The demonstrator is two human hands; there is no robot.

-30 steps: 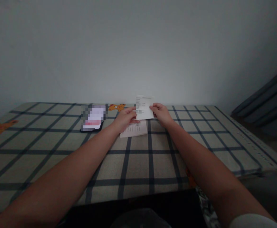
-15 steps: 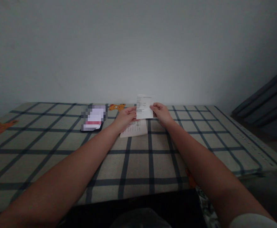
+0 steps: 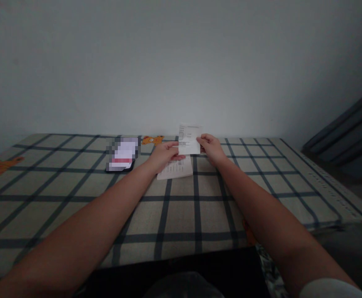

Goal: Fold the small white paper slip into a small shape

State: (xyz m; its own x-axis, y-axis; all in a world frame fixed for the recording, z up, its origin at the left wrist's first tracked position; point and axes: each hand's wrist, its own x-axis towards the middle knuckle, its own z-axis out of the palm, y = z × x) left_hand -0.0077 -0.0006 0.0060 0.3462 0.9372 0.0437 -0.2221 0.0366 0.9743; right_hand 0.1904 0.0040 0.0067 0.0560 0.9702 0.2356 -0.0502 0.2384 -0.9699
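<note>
A small white slip of printed paper (image 3: 189,145), like a receipt, is held up near the wall side of the cloth. My right hand (image 3: 212,150) pinches its right edge, thumb on the printed face. At the slip's left edge is my left hand (image 3: 164,155), its fingers stretched out and parted. Whether the left fingertips touch the back of the slip is hidden. A second printed paper (image 3: 177,169) lies flat on the cloth, partly under my left fingers and the raised slip.
A phone (image 3: 123,155) with a lit, blurred screen lies left of my hands. The checked cloth (image 3: 181,215), with orange bear prints, covers the surface. A pale wall (image 3: 181,66) rises behind it. Grey folded fabric (image 3: 348,132) hangs at the right.
My left thumb has shifted slightly right over the lower paper, and the left fingers look more parted. The raised slip tilts a little differently in my right hand.
</note>
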